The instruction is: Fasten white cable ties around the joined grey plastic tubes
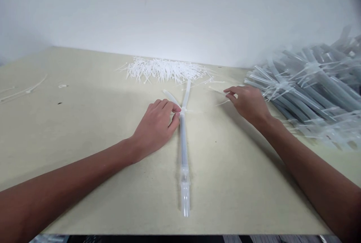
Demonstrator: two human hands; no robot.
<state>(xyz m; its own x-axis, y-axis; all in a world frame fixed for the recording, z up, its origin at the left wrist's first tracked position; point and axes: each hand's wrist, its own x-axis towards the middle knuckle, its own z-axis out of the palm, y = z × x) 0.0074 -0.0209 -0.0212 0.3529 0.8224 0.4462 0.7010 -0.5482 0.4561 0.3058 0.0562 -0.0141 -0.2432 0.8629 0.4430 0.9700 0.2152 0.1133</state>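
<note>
A Y-shaped clear plastic tube assembly (184, 141) lies on the table, its single leg toward me and two short branches away from me. My left hand (158, 124) closes thumb and forefinger at the junction where the branches meet. A thin white tie end sticks out to the right of that junction. Off to the right, my right hand (246, 104) is held in a pinch above the table. Thin white cable ties (217, 90) stick out from its fingertips; the exact grip is partly hidden.
A heap of white cable ties (166, 69) lies at the back by the wall. To the right, several clear tube assemblies (310, 85) are piled up. Loose ties (28, 91) and a small white scrap (62, 86) lie on the left of the table (84, 130).
</note>
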